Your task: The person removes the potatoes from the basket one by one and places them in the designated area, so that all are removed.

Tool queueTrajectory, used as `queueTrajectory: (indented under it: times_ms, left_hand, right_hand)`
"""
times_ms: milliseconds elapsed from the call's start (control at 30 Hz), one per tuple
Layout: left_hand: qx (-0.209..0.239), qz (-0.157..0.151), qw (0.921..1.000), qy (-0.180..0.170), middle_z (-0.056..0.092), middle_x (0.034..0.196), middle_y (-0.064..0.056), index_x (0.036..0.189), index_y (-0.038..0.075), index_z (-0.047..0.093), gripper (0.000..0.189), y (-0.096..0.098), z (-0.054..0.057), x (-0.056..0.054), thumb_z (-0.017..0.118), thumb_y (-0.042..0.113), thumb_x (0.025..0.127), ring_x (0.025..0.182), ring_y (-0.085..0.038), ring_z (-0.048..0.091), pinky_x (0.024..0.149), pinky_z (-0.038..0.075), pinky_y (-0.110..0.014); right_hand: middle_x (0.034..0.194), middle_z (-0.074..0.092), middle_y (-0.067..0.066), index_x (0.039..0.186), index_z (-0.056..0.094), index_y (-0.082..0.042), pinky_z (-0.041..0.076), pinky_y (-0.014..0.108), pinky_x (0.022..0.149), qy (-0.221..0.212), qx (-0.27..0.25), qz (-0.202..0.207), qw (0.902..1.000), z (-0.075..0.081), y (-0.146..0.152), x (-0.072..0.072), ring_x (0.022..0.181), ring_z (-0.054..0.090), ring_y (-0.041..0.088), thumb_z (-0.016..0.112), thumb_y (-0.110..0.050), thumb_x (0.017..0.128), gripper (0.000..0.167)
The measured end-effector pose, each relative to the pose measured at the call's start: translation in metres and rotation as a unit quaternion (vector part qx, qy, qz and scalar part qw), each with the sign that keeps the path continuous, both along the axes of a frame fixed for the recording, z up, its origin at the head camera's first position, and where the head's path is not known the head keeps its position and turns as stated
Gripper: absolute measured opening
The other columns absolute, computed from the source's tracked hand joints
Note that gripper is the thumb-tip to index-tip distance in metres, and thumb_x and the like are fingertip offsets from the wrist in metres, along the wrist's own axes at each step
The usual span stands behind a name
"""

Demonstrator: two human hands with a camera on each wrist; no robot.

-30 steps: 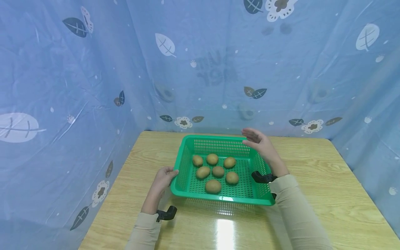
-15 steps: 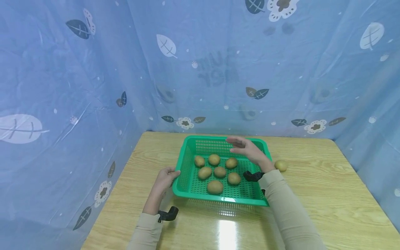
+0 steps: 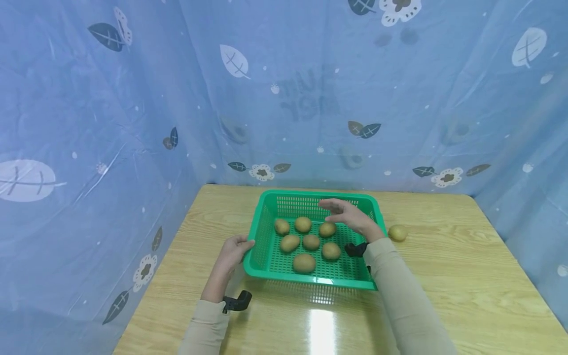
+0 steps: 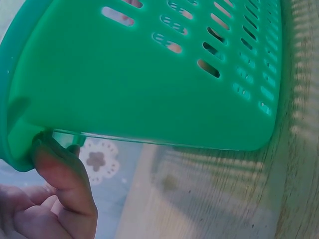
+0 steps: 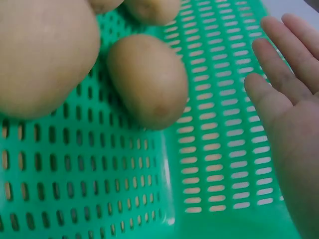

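Note:
A green plastic basket (image 3: 315, 282) with slotted sides stands on the table and holds several brown potatoes (image 3: 303, 264), spread out on its floor. At its left rim, my left hand (image 3: 231, 254) grips the edge; the left wrist view shows curled fingers (image 4: 65, 174) under the lip. My right hand (image 3: 352, 219) hovers over the right back part of the basket with fingers extended, holding nothing. Beneath it lies a potato (image 3: 327, 229), seen close in the right wrist view as an oval potato (image 5: 148, 81) near the slotted wall. Outside the basket, to its right, sits one more potato (image 3: 398, 232).
The wooden table (image 3: 461, 276) extends on both sides of the basket and in front of it. A blue patterned curtain (image 3: 284, 98) hangs behind the table and along its sides. Each wrist wears a black camera mount (image 3: 237, 301).
My right hand has moved left from the basket's back right corner to over its inside. The potato outside on the right has come into view. My left hand stays on the rim.

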State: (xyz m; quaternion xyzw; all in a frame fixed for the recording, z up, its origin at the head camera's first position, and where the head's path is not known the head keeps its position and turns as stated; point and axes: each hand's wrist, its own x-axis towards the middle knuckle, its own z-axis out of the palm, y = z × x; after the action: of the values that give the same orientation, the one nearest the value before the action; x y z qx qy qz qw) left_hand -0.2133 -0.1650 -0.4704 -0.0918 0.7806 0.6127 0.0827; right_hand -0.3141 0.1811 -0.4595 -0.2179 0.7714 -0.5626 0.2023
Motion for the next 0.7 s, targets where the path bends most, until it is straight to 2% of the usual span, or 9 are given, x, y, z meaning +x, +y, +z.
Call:
queueTrajectory:
  times_ms: [233,533,700]
  left_hand:
    - [-0.002,-0.004,1.0,0.0,0.066,0.105,-0.019,0.121,-0.007,0.054,0.034,0.0,0.001,0.001,0.052,0.016,0.096,0.087,-0.019,0.067,0.076,0.056,-0.031]
    - [-0.002,-0.003,1.0,-0.001,0.068,0.104,-0.017,0.121,-0.006,0.055,0.034,0.001,0.001,0.001,0.052,0.016,0.096,0.089,-0.021,0.068,0.077,0.056,-0.032]
    - [-0.004,-0.004,1.0,-0.005,0.066,0.106,-0.018,0.122,-0.006,0.054,0.034,0.001,0.001,0.0,0.052,0.017,0.096,0.091,-0.021,0.067,0.079,0.056,-0.033]
  right_hand:
    - [0.149,0.037,0.015,0.143,0.038,-0.006,0.029,0.056,0.109,-0.006,0.052,-0.004,0.9986,-0.009,-0.001,-0.002,0.14,0.028,0.037,0.06,-0.012,0.092,0.056]
    - [0.148,0.037,0.018,0.141,0.041,-0.004,0.027,0.058,0.109,-0.006,0.112,-0.016,0.9935,-0.014,-0.004,-0.003,0.139,0.029,0.039,0.057,-0.007,0.092,0.052]
    - [0.148,0.037,0.02,0.141,0.041,-0.004,0.027,0.059,0.108,-0.015,0.127,-0.023,0.9915,-0.018,-0.003,-0.002,0.137,0.03,0.04,0.054,-0.002,0.092,0.051]
